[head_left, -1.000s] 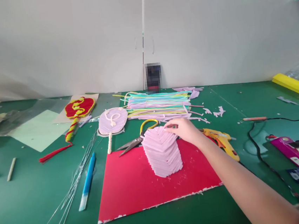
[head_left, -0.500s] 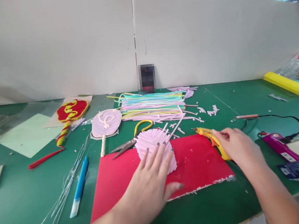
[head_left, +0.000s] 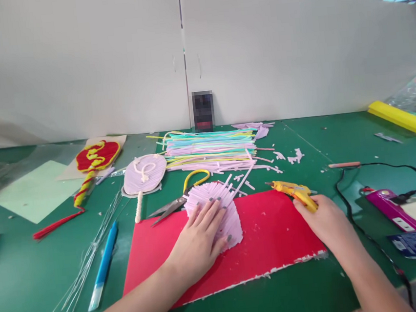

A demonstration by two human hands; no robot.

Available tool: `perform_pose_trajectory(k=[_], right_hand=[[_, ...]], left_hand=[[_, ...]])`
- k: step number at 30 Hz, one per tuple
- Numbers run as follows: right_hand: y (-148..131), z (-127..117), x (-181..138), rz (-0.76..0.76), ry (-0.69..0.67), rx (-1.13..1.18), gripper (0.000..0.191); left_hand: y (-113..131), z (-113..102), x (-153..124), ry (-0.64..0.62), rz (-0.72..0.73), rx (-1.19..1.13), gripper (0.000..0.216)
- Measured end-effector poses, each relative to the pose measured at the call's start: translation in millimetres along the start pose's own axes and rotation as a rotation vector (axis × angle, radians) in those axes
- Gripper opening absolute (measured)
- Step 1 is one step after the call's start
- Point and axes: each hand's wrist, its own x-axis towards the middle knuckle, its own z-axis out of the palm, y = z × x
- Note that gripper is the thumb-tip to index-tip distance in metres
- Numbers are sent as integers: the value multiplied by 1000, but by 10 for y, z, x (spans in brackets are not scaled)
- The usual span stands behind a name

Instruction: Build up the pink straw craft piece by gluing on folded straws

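My left hand [head_left: 198,239] lies flat, fingers outstretched, on a rounded piece covered with pale purple strips [head_left: 231,225]. Some strips stick out past its upper right edge. This piece rests on a red sheet [head_left: 270,228] with a ragged white front edge. At the right, my right hand [head_left: 326,218] is closed around the handle of a yellow glue gun [head_left: 296,192], whose nozzle points left above the sheet's far edge. Scissors with yellow handles [head_left: 196,177] lie just behind and left of the purple piece, blades toward the left.
A purple fan-shaped piece [head_left: 145,174] and a red-and-yellow tasselled one [head_left: 98,156] lie at the left. Behind are many coloured strips [head_left: 210,148]. Nearer are a blue pen [head_left: 106,261] and thin wires [head_left: 92,253]. A purple power strip [head_left: 391,209] with a black cable stands right.
My right hand has taken hold of the glue gun's handle and shifted it slightly. My left hand has slid a little left and toward me on the purple piece. The view has shifted slightly.
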Motion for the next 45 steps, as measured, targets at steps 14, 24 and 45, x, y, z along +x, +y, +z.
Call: perform_pose_trajectory(k=[14, 24, 45], right_hand=[[-762, -97, -191, -220, 76, 285, 58], [-639, 141, -108, -195, -58, 207, 51], [-592, 136, -66, -149, -84, 269, 50]], left_hand=[[35, -65, 0, 4, 42, -18, 46], [50, -51, 8, 94, 35, -6, 36], [71, -79, -15, 54, 137, 56, 41]])
